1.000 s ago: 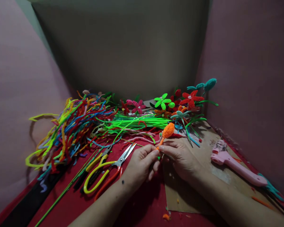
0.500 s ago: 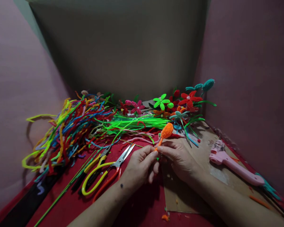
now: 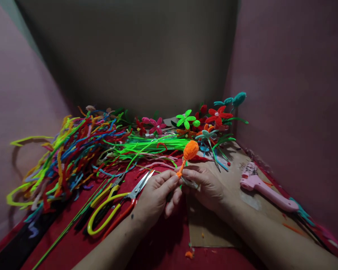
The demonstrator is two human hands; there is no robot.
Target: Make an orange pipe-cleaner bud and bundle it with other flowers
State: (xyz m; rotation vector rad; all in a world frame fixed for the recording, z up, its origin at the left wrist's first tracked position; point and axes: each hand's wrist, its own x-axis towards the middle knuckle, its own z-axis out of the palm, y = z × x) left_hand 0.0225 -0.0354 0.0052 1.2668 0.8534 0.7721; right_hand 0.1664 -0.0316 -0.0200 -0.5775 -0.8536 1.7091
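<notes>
Bud of orange fuzz [image 3: 190, 150] stands tilted at 12 to 1 o'clock from the hands in the head view, on its narrow orange stem [image 3: 181, 167]. The left hand [image 3: 162, 188] pinches the foot of that stem; the right hand [image 3: 207, 184] curls its fingers close by over a pale strip [image 3: 190, 183], though whether it grips the stem too I cannot tell. The piece looks light and grippy rather than slippery: the plush head would probably dent if squeezed, while the stem seems bendable but firmer. Best hold: low on the stem, fingers off the head. Scissors [image 3: 133, 193] lie near 9 o'clock.
</notes>
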